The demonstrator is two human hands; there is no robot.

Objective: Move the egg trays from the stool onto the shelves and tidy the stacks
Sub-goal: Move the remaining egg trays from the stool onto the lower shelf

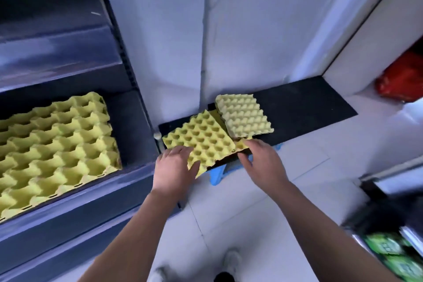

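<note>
The person stands over a blue plastic stool (217, 176) on the white tiled floor (309, 167), both bare arms stretched down toward it. A green egg tray (201, 142) lies cups-up on top of the stool and hides most of it, so only the stool's near edge and a leg show below the tray.

The left hand (175, 166) grips the tray's near left corner, its fingers spread over the top surface and its thumb curled against the near edge. The right hand (259, 159) holds the near right corner, with fingertips on the tray's top and the thumb tucked in at the edge beneath.

Just behind and to the right lies a paler egg tray (245, 115), turned bumps-up and set at an angle, its near corner close to the right hand's fingers. Whether it touches the green tray cannot be told. Behind the stool a black mat (309, 107) runs along the foot of the white wall.

To the left stands a dark shelf unit (91, 194). On its lower shelf sits a stack of green egg trays (57, 144), cups-up, well apart from the stool.

A red bag (402, 80) sits at the far right, blurred green packets (389, 249) at the lower right, and the person's shoes (231, 258) at the bottom edge.
</note>
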